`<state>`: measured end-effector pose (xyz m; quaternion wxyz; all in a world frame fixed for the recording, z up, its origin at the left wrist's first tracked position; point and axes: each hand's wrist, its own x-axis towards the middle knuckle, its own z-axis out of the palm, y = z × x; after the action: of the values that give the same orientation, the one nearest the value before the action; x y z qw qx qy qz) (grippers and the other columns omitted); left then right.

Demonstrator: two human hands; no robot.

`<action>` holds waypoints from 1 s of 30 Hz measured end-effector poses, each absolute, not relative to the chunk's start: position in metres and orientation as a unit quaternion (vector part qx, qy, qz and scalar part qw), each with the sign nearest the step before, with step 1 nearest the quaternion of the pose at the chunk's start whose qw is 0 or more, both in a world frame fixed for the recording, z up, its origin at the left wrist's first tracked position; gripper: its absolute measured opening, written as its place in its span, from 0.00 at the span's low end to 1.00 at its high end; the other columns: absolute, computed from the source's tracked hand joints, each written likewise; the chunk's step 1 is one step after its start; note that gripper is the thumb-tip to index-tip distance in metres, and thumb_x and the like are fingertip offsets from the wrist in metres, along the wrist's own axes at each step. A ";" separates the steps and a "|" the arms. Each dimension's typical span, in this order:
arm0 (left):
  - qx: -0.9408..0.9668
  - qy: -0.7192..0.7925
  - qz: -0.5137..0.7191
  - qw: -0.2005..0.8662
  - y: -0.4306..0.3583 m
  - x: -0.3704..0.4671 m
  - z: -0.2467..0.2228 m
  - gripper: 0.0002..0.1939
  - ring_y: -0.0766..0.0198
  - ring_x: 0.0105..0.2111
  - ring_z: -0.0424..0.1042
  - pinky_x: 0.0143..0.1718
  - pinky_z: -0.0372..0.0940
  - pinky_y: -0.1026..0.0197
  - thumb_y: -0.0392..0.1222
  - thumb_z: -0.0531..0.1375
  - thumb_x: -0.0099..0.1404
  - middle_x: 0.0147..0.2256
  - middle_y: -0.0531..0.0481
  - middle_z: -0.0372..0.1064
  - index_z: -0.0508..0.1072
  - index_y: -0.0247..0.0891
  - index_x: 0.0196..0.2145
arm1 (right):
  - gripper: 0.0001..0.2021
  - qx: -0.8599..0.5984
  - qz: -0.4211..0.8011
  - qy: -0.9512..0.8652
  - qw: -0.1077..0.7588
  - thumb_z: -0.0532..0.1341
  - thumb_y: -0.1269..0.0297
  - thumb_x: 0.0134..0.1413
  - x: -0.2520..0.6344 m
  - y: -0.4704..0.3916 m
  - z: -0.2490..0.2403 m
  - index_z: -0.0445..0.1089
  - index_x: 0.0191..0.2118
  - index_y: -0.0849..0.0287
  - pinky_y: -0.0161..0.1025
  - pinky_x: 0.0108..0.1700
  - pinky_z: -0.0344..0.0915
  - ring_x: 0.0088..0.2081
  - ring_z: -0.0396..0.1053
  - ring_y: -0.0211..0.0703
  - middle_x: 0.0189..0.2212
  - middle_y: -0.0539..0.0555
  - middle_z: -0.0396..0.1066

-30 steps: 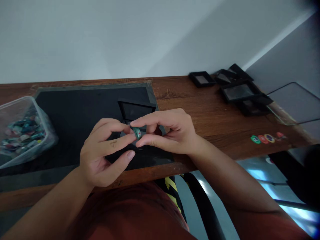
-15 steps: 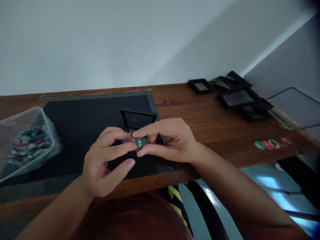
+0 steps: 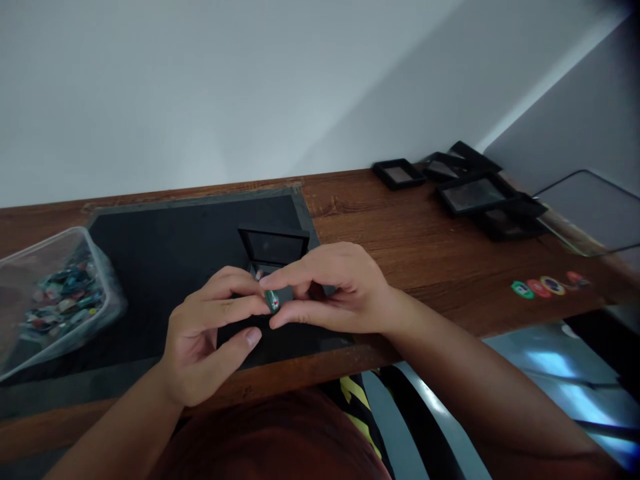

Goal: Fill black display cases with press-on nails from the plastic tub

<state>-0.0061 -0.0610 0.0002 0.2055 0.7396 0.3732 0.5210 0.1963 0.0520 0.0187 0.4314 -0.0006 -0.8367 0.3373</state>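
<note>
A small green piece with a red mark (image 3: 273, 301) is pinched between the thumb and forefinger of my right hand (image 3: 333, 287). The fingertips of my left hand (image 3: 213, 333) touch its left side, while the left thumb stands apart below. Behind the hands, a black frame case (image 3: 275, 247) sits with its lid raised on the dark mat (image 3: 160, 253); my fingers hide much of its lower part.
At the left stands a clear plastic tub (image 3: 107, 287) of small colourful pieces. Several black frames (image 3: 475, 193) lie at the back right. Round coloured badges (image 3: 539, 288) lie near the table's right front edge.
The view has shifted slightly, so the tub and mat appear lower. The green piece now shows more of its face between my fingers.
</note>
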 end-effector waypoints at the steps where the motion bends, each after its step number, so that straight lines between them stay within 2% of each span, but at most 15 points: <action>1: 0.738 0.374 0.522 0.208 -0.061 -0.006 0.000 0.22 0.53 0.45 0.74 0.44 0.74 0.47 0.31 0.62 0.66 0.44 0.44 0.77 0.79 0.50 0.54 | 0.15 -0.002 0.336 -0.837 0.432 0.73 0.60 0.59 0.196 0.052 0.019 0.78 0.48 0.63 0.26 0.31 0.63 0.25 0.68 0.26 0.25 0.44 0.73; 7: 0.737 0.361 0.522 0.233 -0.061 -0.007 0.000 0.23 0.54 0.47 0.73 0.45 0.72 0.48 0.29 0.62 0.66 0.44 0.45 0.77 0.79 0.48 0.55 | 0.16 0.005 0.335 -0.835 0.437 0.74 0.63 0.56 0.196 0.052 0.020 0.79 0.47 0.64 0.26 0.31 0.64 0.25 0.68 0.26 0.26 0.45 0.74; 12: 0.738 0.355 0.526 0.231 -0.060 -0.008 -0.001 0.24 0.53 0.46 0.74 0.45 0.73 0.48 0.29 0.63 0.65 0.44 0.45 0.79 0.79 0.48 0.55 | 0.15 0.005 0.332 -0.835 0.439 0.73 0.61 0.57 0.195 0.052 0.022 0.79 0.46 0.64 0.26 0.32 0.64 0.26 0.67 0.26 0.27 0.45 0.74; 18: 0.736 0.363 0.519 0.241 -0.061 -0.008 -0.002 0.23 0.53 0.46 0.75 0.45 0.73 0.47 0.33 0.63 0.67 0.47 0.44 0.79 0.77 0.50 0.58 | 0.16 0.001 0.300 -0.836 0.459 0.75 0.62 0.54 0.195 0.052 0.021 0.79 0.46 0.64 0.29 0.38 0.66 0.29 0.69 0.28 0.27 0.45 0.72; 30: 0.727 0.367 0.520 0.256 -0.062 -0.008 -0.002 0.20 0.52 0.47 0.75 0.46 0.72 0.46 0.37 0.63 0.68 0.47 0.44 0.79 0.78 0.50 0.56 | 0.15 -0.001 0.284 -0.846 0.452 0.72 0.59 0.59 0.195 0.053 0.022 0.78 0.46 0.63 0.31 0.37 0.66 0.29 0.69 0.28 0.28 0.46 0.74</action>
<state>-0.0079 -0.0617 -0.0021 0.2561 0.7275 0.3668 0.5202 0.1954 0.0534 0.0216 0.4517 -0.0010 -0.8457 0.2843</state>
